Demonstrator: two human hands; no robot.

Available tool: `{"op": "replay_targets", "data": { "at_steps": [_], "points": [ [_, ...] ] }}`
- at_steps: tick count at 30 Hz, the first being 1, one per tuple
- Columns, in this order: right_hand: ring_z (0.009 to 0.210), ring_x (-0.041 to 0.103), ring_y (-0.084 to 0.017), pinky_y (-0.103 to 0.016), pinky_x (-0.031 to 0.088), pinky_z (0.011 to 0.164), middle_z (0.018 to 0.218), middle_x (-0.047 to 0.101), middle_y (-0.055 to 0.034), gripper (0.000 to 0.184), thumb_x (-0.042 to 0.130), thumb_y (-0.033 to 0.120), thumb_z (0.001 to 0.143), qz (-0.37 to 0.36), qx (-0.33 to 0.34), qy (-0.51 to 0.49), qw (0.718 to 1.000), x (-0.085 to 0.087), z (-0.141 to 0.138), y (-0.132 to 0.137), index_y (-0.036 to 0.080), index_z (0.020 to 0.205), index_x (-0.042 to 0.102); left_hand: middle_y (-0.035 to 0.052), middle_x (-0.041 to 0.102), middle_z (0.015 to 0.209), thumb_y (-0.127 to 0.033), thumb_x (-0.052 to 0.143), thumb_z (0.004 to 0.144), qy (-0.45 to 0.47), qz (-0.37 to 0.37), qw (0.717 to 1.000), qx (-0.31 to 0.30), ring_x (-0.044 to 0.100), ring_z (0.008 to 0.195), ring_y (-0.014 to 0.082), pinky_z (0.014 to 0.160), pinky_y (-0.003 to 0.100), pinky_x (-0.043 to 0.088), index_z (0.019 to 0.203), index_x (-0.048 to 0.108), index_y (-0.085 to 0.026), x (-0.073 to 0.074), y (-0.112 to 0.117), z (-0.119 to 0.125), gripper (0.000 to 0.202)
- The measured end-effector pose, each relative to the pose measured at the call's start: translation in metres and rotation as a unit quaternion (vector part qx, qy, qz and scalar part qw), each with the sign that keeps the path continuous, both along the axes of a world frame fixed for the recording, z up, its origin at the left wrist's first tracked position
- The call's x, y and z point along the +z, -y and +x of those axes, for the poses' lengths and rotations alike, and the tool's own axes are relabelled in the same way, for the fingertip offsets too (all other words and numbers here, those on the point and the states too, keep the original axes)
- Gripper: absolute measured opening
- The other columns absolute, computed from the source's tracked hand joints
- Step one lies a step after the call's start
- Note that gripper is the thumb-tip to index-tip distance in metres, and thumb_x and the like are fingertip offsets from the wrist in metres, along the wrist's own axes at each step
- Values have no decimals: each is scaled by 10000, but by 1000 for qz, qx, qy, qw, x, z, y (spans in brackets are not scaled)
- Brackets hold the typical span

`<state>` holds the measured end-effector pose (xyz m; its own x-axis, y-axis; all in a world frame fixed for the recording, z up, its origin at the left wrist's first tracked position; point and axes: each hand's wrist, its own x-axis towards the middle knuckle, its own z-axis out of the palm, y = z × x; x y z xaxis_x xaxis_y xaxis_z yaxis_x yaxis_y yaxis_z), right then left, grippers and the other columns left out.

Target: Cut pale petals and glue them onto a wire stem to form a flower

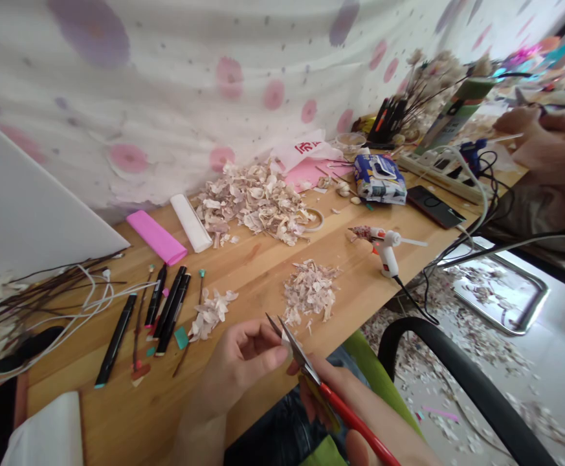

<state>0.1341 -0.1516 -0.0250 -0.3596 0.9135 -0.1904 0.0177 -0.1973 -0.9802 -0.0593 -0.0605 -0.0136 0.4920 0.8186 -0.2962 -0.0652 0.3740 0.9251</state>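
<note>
One pale flake (pixel 286 347) is pinched by the left hand (pixel 237 367), fingers nearly closed. Slightly parted red scissors (pixel 345 408) are gripped by the right hand (pixel 331 388).

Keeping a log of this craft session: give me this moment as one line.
Left hand: pinches pale papery piece | Right hand: red-handled scissors, blades at piece | Nearby: papery scraps, glue gun

You have the wooden table (pixel 257 259) before you; a large heap of flakes (pixel 250 204) lies on it at the back, against the cloth (pixel 166 84); a smaller heap (pixel 310 291) lies in front of that; marker pens (pixel 173 310) lie to its left; a glue gun (pixel 386 249) stands to its right; your right hand (pixel 345 404) holds scissors (pixel 296 346) just before the smaller heap; a metal tray (pixel 500 291) sits on the floor, right of the table.
</note>
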Motion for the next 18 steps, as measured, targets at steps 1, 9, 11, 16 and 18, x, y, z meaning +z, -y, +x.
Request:
{"op": "replay_targets", "data": {
  "at_steps": [1,9,11,16,18],
  "points": [
    [658,466,-200,-330,423,621,813,587,-30,1032,390,1017,647,4,4,2,1000,-1,0,0,241,1280,642,44,744,813,-311,828,731,-1,-2,1000,-2,656,792,179,767,276,510,698,704,-177,0,0,0,185],
    [614,428,-160,-287,344,558,774,541,3,1017,311,1007,692,30,22,0,999,-6,1,-1,207,1258,585,17,709,724,-331,856,679,-7,-22,999,-22,629,734,157,724,252,476,667,675,-175,3,-7,4,240],
    [592,416,-150,-281,329,535,757,534,12,1009,317,1012,681,27,21,-7,999,-9,1,-1,208,1225,593,10,695,703,-324,856,673,-8,-22,999,-23,625,727,155,722,251,468,652,662,-175,3,-8,5,245],
    [586,406,-140,-276,307,523,744,526,23,962,299,1006,692,22,12,-15,1000,-11,0,0,214,1152,593,1,677,695,-301,847,669,-13,-19,1000,-19,592,689,139,685,244,444,642,663,-173,1,-10,5,226],
    [577,389,-132,-270,299,513,728,512,32,965,301,1016,666,14,15,-17,1000,-10,0,0,214,1114,594,4,679,694,-305,847,670,-14,-19,1000,-21,592,689,143,680,248,443,642,670,-174,-1,-11,5,222]
  ]
}}
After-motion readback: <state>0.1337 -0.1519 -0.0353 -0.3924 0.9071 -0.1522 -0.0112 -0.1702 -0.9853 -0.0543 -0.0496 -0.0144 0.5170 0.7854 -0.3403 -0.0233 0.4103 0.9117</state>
